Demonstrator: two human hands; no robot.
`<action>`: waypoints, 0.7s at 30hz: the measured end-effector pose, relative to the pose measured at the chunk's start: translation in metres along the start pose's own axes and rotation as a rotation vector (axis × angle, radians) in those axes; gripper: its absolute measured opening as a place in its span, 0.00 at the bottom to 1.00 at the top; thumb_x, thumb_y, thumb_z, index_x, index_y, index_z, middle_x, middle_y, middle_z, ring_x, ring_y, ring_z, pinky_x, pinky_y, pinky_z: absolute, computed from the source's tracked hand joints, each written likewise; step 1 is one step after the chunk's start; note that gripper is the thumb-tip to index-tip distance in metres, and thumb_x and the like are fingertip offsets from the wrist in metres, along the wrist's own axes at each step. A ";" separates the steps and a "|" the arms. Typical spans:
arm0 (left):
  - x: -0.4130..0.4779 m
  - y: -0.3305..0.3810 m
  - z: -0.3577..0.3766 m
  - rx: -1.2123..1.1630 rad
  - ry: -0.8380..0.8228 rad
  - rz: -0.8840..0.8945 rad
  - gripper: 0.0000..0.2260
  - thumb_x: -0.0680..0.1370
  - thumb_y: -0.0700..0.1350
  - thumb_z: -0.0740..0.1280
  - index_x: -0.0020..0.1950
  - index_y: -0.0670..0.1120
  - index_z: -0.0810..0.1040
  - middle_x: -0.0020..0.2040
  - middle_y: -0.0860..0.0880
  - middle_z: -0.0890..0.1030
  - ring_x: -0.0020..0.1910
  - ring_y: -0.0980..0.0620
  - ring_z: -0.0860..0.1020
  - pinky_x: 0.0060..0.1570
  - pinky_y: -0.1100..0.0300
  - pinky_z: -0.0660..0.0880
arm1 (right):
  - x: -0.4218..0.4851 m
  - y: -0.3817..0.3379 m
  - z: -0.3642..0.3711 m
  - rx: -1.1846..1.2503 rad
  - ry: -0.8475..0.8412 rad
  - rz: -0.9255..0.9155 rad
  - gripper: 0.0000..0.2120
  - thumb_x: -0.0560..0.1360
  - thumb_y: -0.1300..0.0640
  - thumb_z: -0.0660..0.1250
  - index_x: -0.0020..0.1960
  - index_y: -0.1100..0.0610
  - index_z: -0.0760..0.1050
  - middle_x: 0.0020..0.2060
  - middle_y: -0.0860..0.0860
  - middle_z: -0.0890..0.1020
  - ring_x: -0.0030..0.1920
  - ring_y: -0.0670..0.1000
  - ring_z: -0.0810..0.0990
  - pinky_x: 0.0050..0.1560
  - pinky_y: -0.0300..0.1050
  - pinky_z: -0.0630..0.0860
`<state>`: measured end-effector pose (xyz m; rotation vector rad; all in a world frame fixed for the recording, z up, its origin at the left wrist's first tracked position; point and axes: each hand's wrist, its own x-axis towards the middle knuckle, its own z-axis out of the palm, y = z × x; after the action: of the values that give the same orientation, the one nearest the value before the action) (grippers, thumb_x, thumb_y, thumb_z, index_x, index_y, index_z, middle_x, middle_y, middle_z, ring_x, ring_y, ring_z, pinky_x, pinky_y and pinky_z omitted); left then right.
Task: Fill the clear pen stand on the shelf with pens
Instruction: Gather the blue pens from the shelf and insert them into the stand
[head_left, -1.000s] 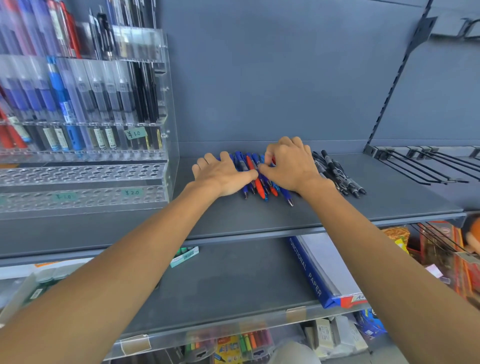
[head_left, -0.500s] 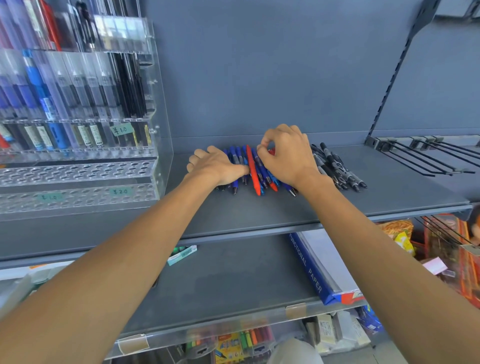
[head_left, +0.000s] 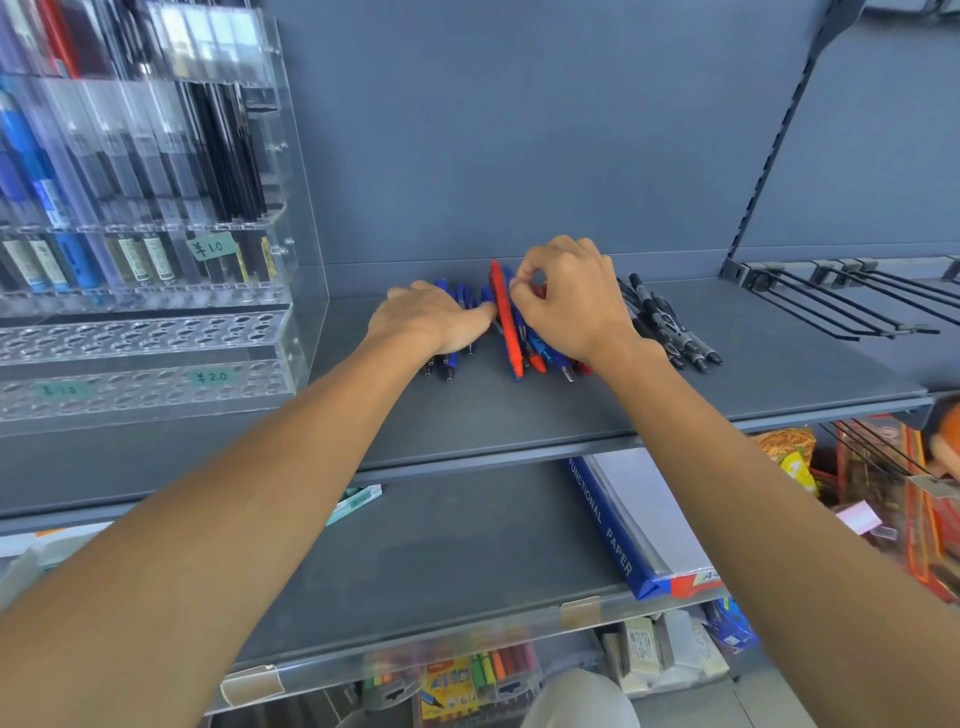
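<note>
Pens (head_left: 545, 356) in red and blue lie heaped on the grey upper shelf (head_left: 571, 415) of a stationery shop, between two reaching bare arms; the left hand (head_left: 431, 317) rests palm down on a batch of blue pens (head_left: 449, 364), fingers stretched flat and close together, apparently to pin that batch in place while the other hand sorts; the right hand (head_left: 566, 301) arches over the heap, thumb and forefinger curled and pinched on the upper end of a red pen (head_left: 506, 322), which lies on top of its neighbours, seemingly singled out for lifting; its other fingers are bent, and whether they trap further pens is hidden by the hand itself. The clear pen stand (head_left: 156, 338) sits at the left end of the same shelf, well apart from the heap; its upper tiers are packed with upright pens, while the two lower perforated tiers, tagged with price labels (head_left: 210, 376), show open holes, so the filling looks far from done. A row of black pens (head_left: 670, 327) lies just right of the heap; bare display hooks (head_left: 831, 306) jut from the grey back panel (head_left: 519, 130); a lower shelf (head_left: 441, 571) carries a ream of paper (head_left: 608, 525), with marker packs (head_left: 478, 675) beneath.
</note>
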<state>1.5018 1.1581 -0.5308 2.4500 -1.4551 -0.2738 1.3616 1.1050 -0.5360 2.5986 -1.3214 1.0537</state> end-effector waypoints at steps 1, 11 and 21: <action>-0.001 0.001 -0.001 -0.024 -0.018 -0.027 0.40 0.74 0.72 0.55 0.73 0.42 0.62 0.69 0.42 0.67 0.67 0.42 0.68 0.49 0.55 0.65 | 0.000 0.000 0.000 0.009 0.005 0.000 0.08 0.78 0.53 0.63 0.46 0.55 0.78 0.49 0.52 0.78 0.55 0.55 0.71 0.51 0.44 0.60; -0.002 0.003 0.000 0.075 -0.027 0.005 0.40 0.72 0.73 0.57 0.71 0.42 0.65 0.65 0.43 0.68 0.65 0.44 0.68 0.48 0.53 0.66 | -0.004 0.001 0.004 0.024 0.031 0.000 0.07 0.77 0.54 0.63 0.46 0.55 0.78 0.48 0.52 0.79 0.54 0.56 0.72 0.52 0.43 0.61; 0.010 -0.004 -0.009 0.137 -0.054 0.097 0.12 0.76 0.50 0.64 0.38 0.43 0.69 0.41 0.46 0.75 0.39 0.45 0.74 0.37 0.57 0.68 | -0.001 -0.001 0.006 0.021 0.014 -0.010 0.07 0.77 0.54 0.63 0.47 0.55 0.79 0.50 0.53 0.79 0.55 0.56 0.72 0.53 0.44 0.61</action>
<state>1.5124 1.1517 -0.5242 2.4855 -1.6617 -0.2290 1.3653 1.1047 -0.5403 2.6054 -1.2998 1.0886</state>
